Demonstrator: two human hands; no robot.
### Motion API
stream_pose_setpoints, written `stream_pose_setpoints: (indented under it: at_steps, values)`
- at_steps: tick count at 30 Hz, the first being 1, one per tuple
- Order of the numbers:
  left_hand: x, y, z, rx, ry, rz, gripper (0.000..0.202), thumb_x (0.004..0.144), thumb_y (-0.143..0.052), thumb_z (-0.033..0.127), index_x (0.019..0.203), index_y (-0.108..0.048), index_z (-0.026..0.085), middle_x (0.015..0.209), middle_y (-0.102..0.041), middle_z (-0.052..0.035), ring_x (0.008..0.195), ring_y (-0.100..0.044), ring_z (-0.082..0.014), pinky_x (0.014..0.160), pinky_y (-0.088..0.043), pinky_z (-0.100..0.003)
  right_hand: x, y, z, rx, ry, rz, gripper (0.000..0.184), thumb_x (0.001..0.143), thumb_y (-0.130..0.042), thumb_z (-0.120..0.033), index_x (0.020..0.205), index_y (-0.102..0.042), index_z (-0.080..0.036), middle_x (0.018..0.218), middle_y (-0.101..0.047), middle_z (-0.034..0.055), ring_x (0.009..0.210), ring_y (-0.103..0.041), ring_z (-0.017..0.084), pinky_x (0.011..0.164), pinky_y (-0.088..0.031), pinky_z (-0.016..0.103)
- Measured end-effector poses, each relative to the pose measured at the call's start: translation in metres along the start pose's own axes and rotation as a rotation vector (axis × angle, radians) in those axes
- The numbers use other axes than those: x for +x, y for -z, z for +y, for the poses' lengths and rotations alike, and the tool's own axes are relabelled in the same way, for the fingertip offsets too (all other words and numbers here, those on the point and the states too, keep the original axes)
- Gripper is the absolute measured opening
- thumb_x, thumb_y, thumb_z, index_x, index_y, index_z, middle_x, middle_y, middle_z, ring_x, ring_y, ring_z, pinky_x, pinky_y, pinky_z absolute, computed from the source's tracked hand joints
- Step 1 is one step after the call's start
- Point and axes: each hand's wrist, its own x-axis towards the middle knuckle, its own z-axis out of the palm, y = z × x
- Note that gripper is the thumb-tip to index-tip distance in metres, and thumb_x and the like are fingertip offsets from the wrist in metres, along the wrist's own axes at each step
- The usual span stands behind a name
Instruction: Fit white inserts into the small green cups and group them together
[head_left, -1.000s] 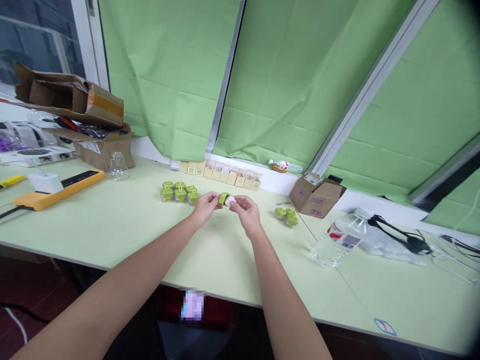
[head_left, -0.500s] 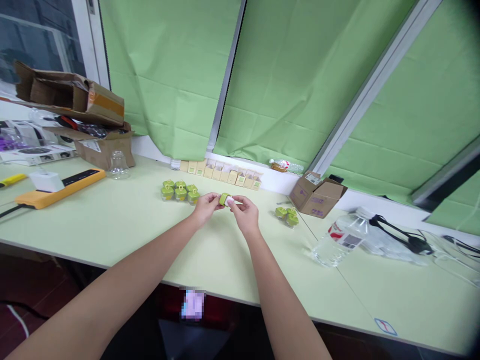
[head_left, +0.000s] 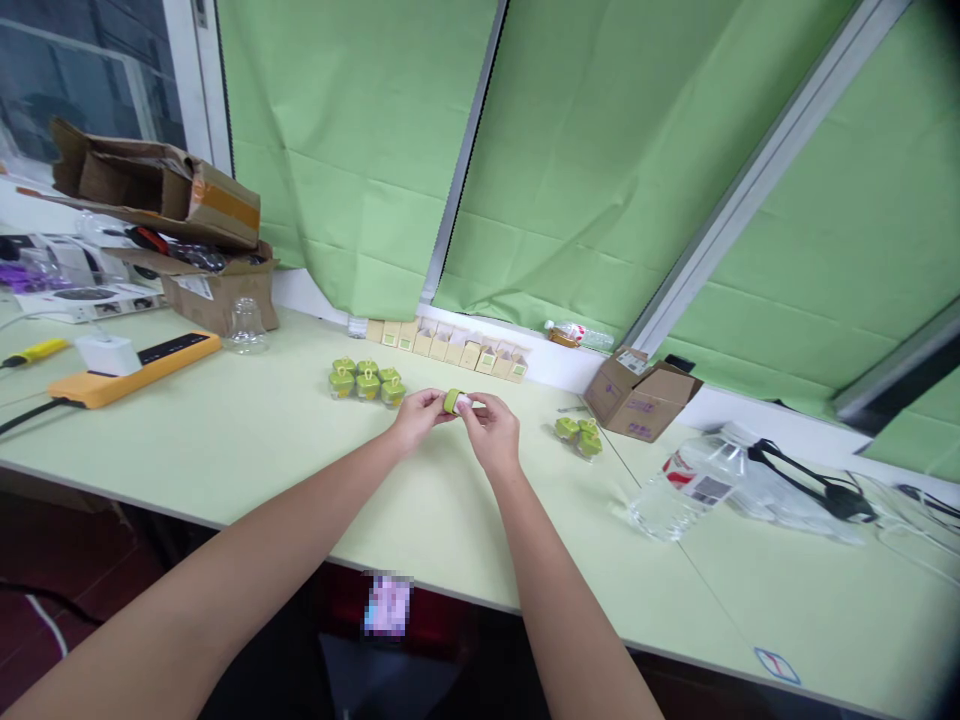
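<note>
Between my two hands, above the middle of the table, is a small green-and-white piece (head_left: 452, 401), its exact kind too small to tell. My left hand (head_left: 420, 415) pinches its green side with closed fingers. On its white side, the thumb and fingers of my right hand (head_left: 493, 432) are closed. Just left of my left hand stands a cluster of several small clear containers with green lids (head_left: 367, 383), each with a yellowish loop on top. A smaller group of the same green-lidded containers (head_left: 579, 434) sits to the right of my right hand.
Several small open cartons (head_left: 454, 348) line the table's back edge. Cardboard boxes (head_left: 217, 295) and an orange power strip (head_left: 142, 370) are on the left. On the right are an opened carton (head_left: 641, 395), a large water bottle (head_left: 686, 485) and a black strap (head_left: 817, 480).
The whole view has shifted slightly, with things appearing a little further right. Both hands keep hold of the small green-and-white piece in nearly the same pose.
</note>
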Motion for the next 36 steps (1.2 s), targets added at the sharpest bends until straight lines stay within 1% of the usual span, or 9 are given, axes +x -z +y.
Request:
stream_pose_setpoints:
  at_steps: [4,9,12,18,24,27,31,33,36]
  values:
    - [0.000,0.001,-0.001,0.000,-0.012,0.000,0.031,0.065,-0.083,0.037,0.077,-0.068,0.012,0.082,-0.069,-0.0040,0.083,-0.066,-0.0159,0.097,-0.053,-0.042,0.000,-0.002,0.003,0.021,-0.036,-0.017,0.029,0.081,-0.066,-0.049,0.095,-0.072,-0.024,0.103,-0.070,0.0074,0.081,-0.067,0.020,0.079,-0.059,0.036]
    - [0.000,0.002,-0.001,0.028,-0.012,-0.009,0.034,0.068,-0.081,0.041,0.079,-0.068,0.012,0.082,-0.069,-0.0048,0.084,-0.067,-0.0175,0.096,-0.054,-0.043,0.000,-0.004,0.006,0.041,-0.064,0.003,0.029,0.080,-0.066,-0.048,0.094,-0.072,-0.024,0.099,-0.073,0.0064,0.079,-0.069,0.021,0.077,-0.059,0.035]
    - [0.000,0.001,-0.001,0.021,-0.008,-0.015,0.036,0.066,-0.082,0.042,0.079,-0.067,0.012,0.082,-0.069,-0.0047,0.084,-0.067,-0.0176,0.095,-0.054,-0.043,-0.001,-0.005,0.006,0.034,-0.074,0.003,0.028,0.081,-0.066,-0.047,0.095,-0.072,-0.024,0.098,-0.073,0.0054,0.079,-0.070,0.021,0.077,-0.059,0.035]
    - [0.002,0.002,-0.002,0.022,0.018,-0.022,0.034,0.065,-0.084,0.039,0.077,-0.067,0.012,0.081,-0.069,-0.0044,0.085,-0.067,-0.0179,0.096,-0.053,-0.042,-0.002,-0.005,0.004,-0.009,-0.061,0.013,0.027,0.081,-0.065,-0.048,0.094,-0.070,-0.026,0.094,-0.073,0.0026,0.079,-0.070,0.020,0.077,-0.058,0.034]
    - [0.002,0.003,-0.002,-0.007,0.043,-0.062,0.032,0.066,-0.084,0.036,0.079,-0.067,0.012,0.085,-0.069,-0.0054,0.086,-0.067,-0.0172,0.098,-0.052,-0.042,-0.001,-0.005,0.008,0.053,-0.129,0.063,0.035,0.075,-0.071,-0.051,0.097,-0.067,-0.024,0.096,-0.074,0.0047,0.079,-0.070,0.020,0.075,-0.057,0.033]
    - [0.002,0.004,0.000,-0.059,0.078,-0.080,0.027,0.067,-0.084,0.031,0.080,-0.067,0.013,0.087,-0.070,-0.0055,0.087,-0.068,-0.0167,0.098,-0.052,-0.039,-0.001,-0.006,0.008,0.081,-0.133,0.055,0.033,0.075,-0.071,-0.050,0.095,-0.068,-0.024,0.093,-0.074,0.0048,0.079,-0.069,0.020,0.075,-0.057,0.033]
    - [0.002,0.003,0.004,-0.176,0.127,-0.070,0.017,0.073,-0.078,0.024,0.081,-0.065,0.016,0.092,-0.072,-0.0053,0.088,-0.069,-0.0174,0.094,-0.054,-0.037,-0.002,-0.009,0.004,0.116,-0.083,0.051,0.031,0.076,-0.071,-0.048,0.094,-0.066,-0.024,0.097,-0.072,0.0041,0.080,-0.069,0.019,0.076,-0.057,0.032]
    - [0.001,0.001,0.006,-0.210,0.146,-0.074,0.015,0.077,-0.075,0.026,0.083,-0.064,0.017,0.094,-0.072,-0.0056,0.089,-0.069,-0.0184,0.093,-0.055,-0.036,-0.003,-0.011,0.002,0.102,-0.068,0.045,0.029,0.077,-0.070,-0.047,0.093,-0.065,-0.024,0.095,-0.071,0.0037,0.080,-0.068,0.019,0.077,-0.057,0.032]
    - [0.000,-0.001,0.008,-0.215,0.163,-0.104,0.023,0.083,-0.070,0.039,0.088,-0.065,0.017,0.099,-0.072,-0.0076,0.092,-0.069,-0.0196,0.092,-0.055,-0.036,-0.003,-0.012,0.002,0.076,-0.073,0.051,0.029,0.077,-0.070,-0.048,0.092,-0.064,-0.023,0.094,-0.071,0.0039,0.079,-0.068,0.019,0.076,-0.056,0.032]
